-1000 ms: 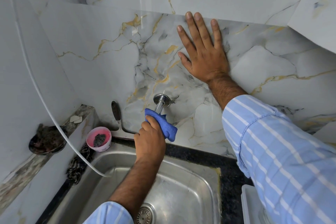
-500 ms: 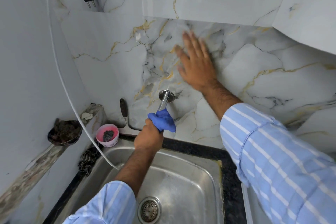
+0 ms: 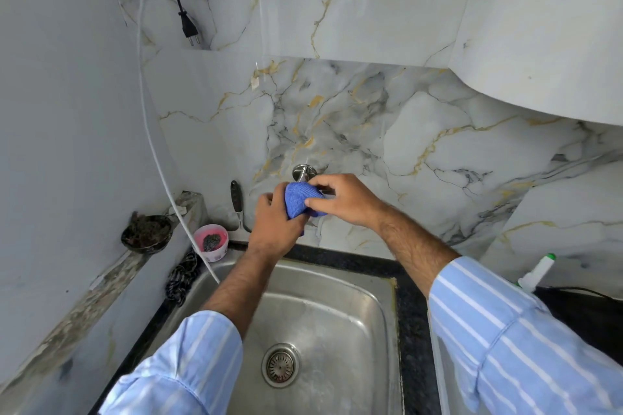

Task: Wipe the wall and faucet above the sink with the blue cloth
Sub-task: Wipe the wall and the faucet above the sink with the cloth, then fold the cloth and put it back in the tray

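The blue cloth (image 3: 299,200) is bunched over the chrome faucet (image 3: 303,172), which sticks out of the marble wall (image 3: 404,145) above the steel sink (image 3: 337,313). Only the faucet's round wall flange and a short stub show; the rest is under the cloth and my hands. My left hand (image 3: 274,222) grips the cloth from the left and below. My right hand (image 3: 344,200) pinches the same cloth from the right with thumb and fingers.
A pink cup (image 3: 211,242) with a scrubber and a black-handled tool (image 3: 237,202) stand left of the faucet. A dark bowl (image 3: 146,232) sits on the left ledge. A white cord (image 3: 151,131) hangs into the sink. A white bottle (image 3: 536,273) stands at the right.
My right hand has left the wall and come down onto the cloth at the faucet. My left hand has stayed on the cloth. The view has pulled back and tilted down.
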Available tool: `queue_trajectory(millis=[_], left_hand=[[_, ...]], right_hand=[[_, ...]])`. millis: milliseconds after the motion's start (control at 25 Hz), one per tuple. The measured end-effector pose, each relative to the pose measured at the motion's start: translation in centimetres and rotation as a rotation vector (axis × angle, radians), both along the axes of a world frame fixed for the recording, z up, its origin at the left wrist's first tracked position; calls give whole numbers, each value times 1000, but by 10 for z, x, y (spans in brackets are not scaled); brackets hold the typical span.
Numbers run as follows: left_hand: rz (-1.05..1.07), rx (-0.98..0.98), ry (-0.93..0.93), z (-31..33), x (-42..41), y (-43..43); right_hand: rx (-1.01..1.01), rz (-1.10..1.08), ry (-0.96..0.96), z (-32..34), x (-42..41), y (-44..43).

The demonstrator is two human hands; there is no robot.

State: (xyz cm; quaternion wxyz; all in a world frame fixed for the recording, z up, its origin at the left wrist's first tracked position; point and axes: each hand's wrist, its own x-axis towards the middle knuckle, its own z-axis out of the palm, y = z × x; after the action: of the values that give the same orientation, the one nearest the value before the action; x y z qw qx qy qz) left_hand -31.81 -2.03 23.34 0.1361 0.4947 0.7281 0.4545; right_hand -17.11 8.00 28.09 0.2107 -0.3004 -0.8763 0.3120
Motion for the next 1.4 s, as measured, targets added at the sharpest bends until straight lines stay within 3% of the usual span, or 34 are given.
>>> queue_trajectory(millis=[80,200,320,520,680,960,1120,1280,1400], left_hand=[[-68,43,-31,8,2,-4],[-291,-98,-290,17,7,-14],[-504,-164,-395,18,19,-16],[-618,-205,-686,4,57,-4],[-672,-431,-467,-24,92,8],[-770,-686,-364,-94,199,19],[-725,-725,-328,-143,261,34],[-645,-698,105,-190,315,47],[-648,-691,235,-216,344,44]], right_hand=[[-68,-55,20,10,14,-6],[-197,-152,54,16,42,-10],[-318,-197,94,10,77,-13],[-530,-266,198,-30,150,-10],[-583,-355,228,-70,220,-14],[-836,-465,165,-161,358,-46],[-696,-687,-70,-203,417,-50],[-484,-796,-387,-244,445,-49],[-439,-823,-483,-274,445,-48]])
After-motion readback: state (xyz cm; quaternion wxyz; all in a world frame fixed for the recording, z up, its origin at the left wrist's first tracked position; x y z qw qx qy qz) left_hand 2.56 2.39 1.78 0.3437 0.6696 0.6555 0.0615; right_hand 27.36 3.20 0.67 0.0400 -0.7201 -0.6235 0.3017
